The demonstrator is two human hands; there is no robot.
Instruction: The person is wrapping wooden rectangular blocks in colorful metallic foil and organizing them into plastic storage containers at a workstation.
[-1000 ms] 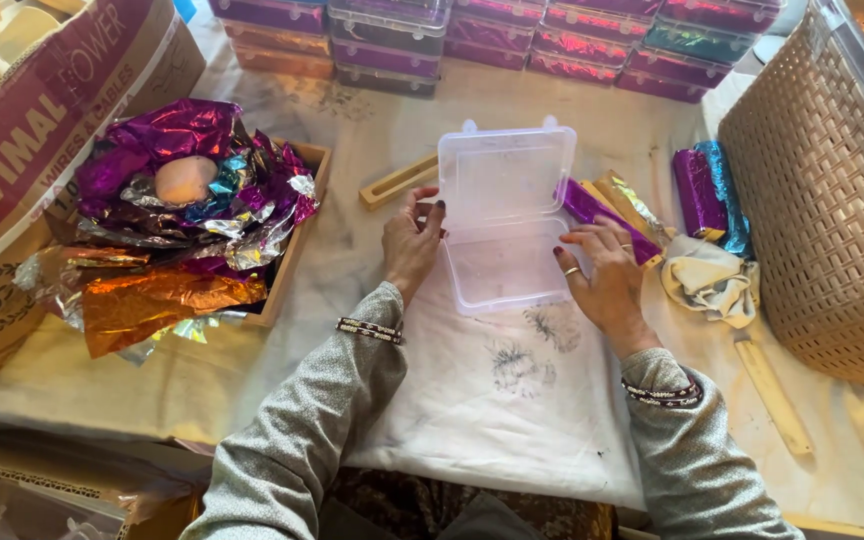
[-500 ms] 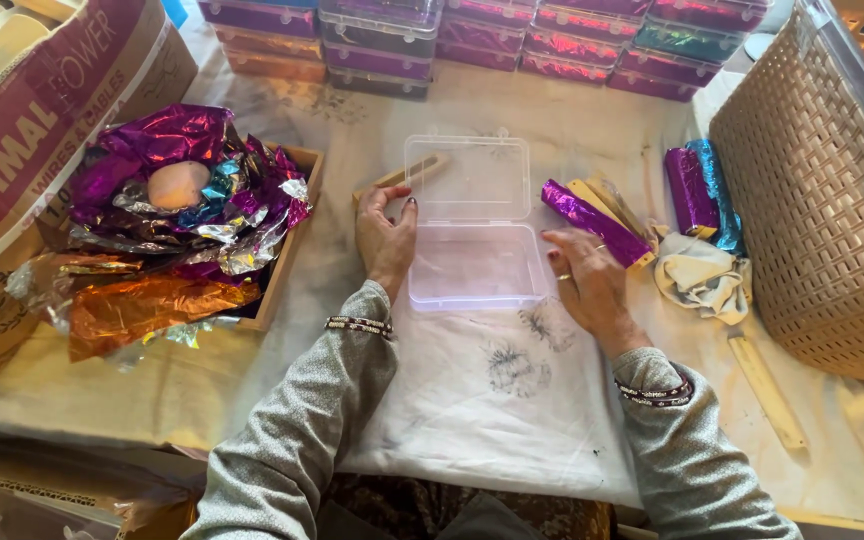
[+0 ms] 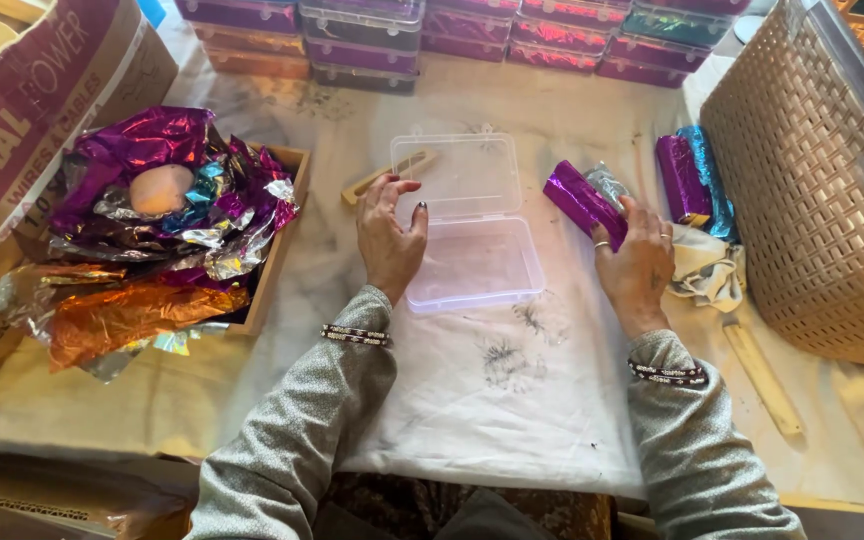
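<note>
Steadying clear box (image 3: 467,225) (lid open), right hand (image 3: 637,265) on purple packet (image 3: 582,203)

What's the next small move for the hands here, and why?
Probably lift the purple foil packet into the open clear box: the right hand already grips it just beside the box, the tray looks empty, and the left hand steadies the box's edge.

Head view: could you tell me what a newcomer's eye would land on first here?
Probably the heap of shiny foil wrappers in purple, silver and orange at the left. Next, the open clear plastic box in the middle, with the left hand at its edge and the right hand on a purple foil-wrapped bar.
</note>
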